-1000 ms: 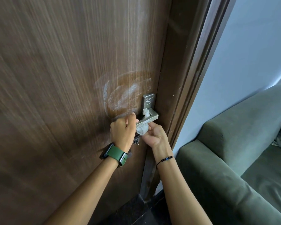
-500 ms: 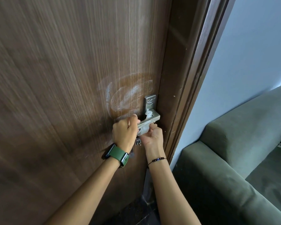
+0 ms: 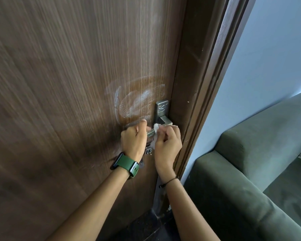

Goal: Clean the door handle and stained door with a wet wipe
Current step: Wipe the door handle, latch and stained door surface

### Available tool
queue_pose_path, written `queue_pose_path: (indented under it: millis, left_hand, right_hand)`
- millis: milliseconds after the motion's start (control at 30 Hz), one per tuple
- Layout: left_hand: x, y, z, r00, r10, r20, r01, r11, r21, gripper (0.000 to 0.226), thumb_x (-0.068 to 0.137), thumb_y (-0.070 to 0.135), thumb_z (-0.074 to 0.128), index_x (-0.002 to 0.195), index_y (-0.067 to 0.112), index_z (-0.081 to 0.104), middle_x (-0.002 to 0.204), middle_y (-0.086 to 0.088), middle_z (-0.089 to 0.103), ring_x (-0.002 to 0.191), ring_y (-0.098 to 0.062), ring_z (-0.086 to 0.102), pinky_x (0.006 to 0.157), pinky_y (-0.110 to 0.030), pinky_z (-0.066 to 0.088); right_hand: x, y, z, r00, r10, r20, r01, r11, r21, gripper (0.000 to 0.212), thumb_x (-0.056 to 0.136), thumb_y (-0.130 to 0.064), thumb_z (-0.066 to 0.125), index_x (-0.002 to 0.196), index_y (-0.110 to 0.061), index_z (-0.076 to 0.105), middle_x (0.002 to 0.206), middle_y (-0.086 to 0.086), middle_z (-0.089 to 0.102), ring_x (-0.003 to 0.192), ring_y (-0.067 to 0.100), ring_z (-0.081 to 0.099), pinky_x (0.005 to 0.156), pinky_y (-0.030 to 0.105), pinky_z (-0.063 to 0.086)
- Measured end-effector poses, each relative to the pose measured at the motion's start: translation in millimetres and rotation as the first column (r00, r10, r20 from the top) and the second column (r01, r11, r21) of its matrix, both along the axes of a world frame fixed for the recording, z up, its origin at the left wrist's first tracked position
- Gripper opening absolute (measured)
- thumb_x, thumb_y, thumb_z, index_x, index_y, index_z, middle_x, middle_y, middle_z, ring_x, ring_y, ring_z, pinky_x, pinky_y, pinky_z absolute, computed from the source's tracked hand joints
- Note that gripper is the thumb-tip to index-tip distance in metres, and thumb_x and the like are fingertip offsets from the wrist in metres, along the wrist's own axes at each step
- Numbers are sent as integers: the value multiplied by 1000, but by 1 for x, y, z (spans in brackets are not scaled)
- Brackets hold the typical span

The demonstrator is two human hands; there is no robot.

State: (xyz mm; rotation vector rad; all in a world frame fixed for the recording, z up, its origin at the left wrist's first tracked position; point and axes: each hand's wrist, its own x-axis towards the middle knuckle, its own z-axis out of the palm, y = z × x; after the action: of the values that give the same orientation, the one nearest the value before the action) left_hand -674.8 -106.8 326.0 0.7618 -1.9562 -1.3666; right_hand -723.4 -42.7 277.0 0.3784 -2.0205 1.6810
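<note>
Wood-grain brown door (image 3: pixel 59 84) fills most of the view, one leaf only, set in one dark door frame (image 3: pixel 214 80). Beyond the frame, to the right of the fingers, stands one green sofa (image 3: pixel 250 171) against a pale blue wall (image 3: pixel 276 49).

One whitish smeared stain (image 3: pixel 132 103) lies on the door just above the left-hand fingers, ringed and streaked. It reads as wiped over but not removed, so the door appears largely undone.

One metal door handle (image 3: pixel 163 121), with its back plate rising above it, projects between the two hands. The left hand (image 3: pixel 133 140), wearing one green-strapped watch (image 3: pixel 125 165), grips the free end of the lever, fingers curled round it. The right hand (image 3: pixel 167 143), with one thin dark bracelet (image 3: pixel 169 181) at the wrist, pinches one white wet wipe (image 3: pixel 155 127) against the lever, just beside the left-hand fingers and below the lever's elbow. A small metal piece, perhaps a key, hangs beneath the lever between the hands; it is too hidden to name.

Judged stage: the handle is being cleaned now. The remaining handle surfaces and the stain appear still to be done.
</note>
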Motion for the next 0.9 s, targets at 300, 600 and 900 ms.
queue_pose_path:
  millis: [300,600,900]
  left_hand:
    - [3,1,2,999,-35,-7,35,998,51,52,83,45,35,81,13,76,72,-3,70,71,-16,66,80,-41,55]
    - [2,-1,0,998,-60,-8,61,991,121,58,85,50,28,78,16,75,91,-12,74,80,-21,68,78,-34,56]
    - [7,0,4,997,-46,-58,60,962,266,68,73,63,25,104,18,66,108,-14,69,99,-29,63,95,-50,46]
  right_hand:
    - [4,-1,-5,998,-47,-35,49,997,60,14,87,-5,55,75,-2,63,84,8,56,73,11,49,62,11,35]
    - [-7,8,2,993,-56,-105,71,986,152,20,89,-8,55,73,1,63,79,9,54,68,23,54,60,9,33]
    - [-21,21,16,973,57,-224,57,879,473,4,82,2,64,83,4,67,84,15,57,74,28,55,61,28,42]
